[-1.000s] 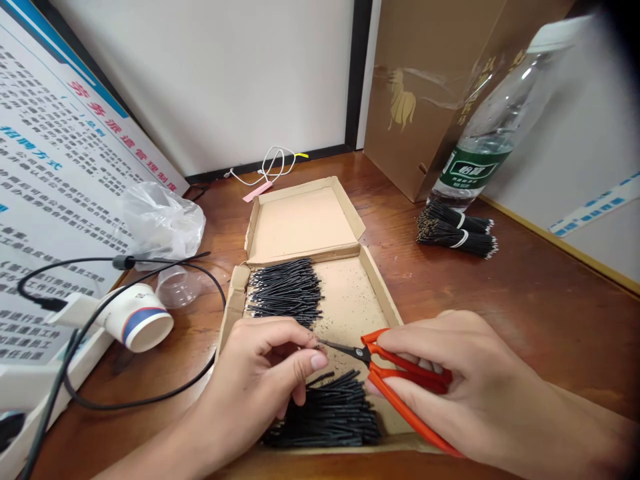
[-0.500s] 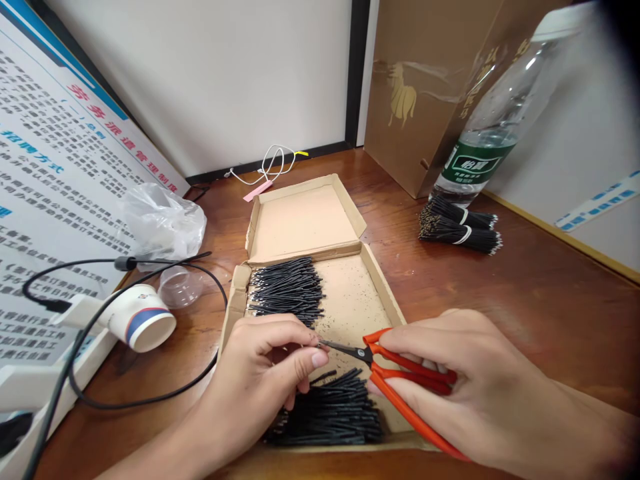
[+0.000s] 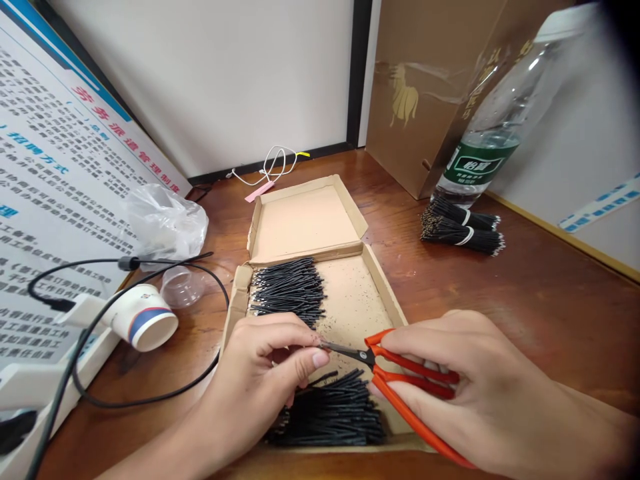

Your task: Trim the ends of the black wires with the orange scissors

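Note:
My right hand is closed around the orange handles of a pair of scissors. Their dark blades look nearly together, with the tips at the fingertips of my left hand. Thumb and forefinger of that hand are pinched; what sits between them is too small and hidden to make out. Below both hands lies an open cardboard box. A pile of short black wires with silvery ends lies in its upper left. A second pile of black wires lies at the near side, partly behind my left hand.
Two banded bundles of black wires lie by a water bottle on the right. To the left are a tipped paper cup, a clear plastic cup, a plastic bag and a looped black cable. Dark specks dot the box floor.
Both hands and the scissors keep nearly the same place. The scissors' blades have shifted very slightly at the left fingertips, and the whole view has drifted a little.

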Motion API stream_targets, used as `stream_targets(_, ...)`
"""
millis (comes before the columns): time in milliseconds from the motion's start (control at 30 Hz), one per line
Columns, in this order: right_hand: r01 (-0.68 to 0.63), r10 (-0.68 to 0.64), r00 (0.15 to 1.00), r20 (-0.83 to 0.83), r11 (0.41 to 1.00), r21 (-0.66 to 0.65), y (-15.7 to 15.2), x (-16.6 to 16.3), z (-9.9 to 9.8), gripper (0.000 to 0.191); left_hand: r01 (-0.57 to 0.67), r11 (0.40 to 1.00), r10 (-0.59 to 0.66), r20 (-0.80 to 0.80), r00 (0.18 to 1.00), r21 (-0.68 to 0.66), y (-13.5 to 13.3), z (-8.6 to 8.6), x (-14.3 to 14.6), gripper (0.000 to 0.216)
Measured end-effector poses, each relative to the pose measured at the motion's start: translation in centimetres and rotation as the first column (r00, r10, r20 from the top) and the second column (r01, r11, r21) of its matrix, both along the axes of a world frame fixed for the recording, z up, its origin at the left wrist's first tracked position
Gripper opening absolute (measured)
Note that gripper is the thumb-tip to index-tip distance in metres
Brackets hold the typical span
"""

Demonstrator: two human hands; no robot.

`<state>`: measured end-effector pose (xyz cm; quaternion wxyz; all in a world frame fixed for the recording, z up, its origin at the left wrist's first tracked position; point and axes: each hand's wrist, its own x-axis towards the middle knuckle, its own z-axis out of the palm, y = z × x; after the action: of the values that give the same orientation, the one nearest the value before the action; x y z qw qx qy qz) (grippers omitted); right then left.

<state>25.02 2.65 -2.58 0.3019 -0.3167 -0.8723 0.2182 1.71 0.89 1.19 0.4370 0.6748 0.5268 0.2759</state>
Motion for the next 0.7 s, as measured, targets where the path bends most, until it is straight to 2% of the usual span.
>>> stream_targets(133,-0.013,0.013,1.0,-0.003,1.0,0.008,0.06,-0.05,-0.16,0.028,0.025,0.998,-0.023,-0.029,0.999,0.059,0.18,0.19,0.13,0.028)
stream_targets(367,0.022,-0.024,0.999,0.04,0.999,0.041,-0.27,0.09,-0.57,0.012,0.013,0.998,-0.014,0.011,1.0,0.063,0.02,0.13,0.11,0.026)
stream_targets(567,0.011,-0.014,0.999,0.036,0.997,0.07,-0.31,0.07,-0.56,0.026,0.036,0.997,-0.037,0.011,0.999,0.07,0.03,-0.05,0.14,0.026)
stream_targets(700,0.032,-0.034,0.999,0.036,0.999,0.038,-0.45,0.12,-0.48,0.02,0.037,0.997,-0.039,0.029,0.999,0.074,0.11,-0.19,0.12,0.025)
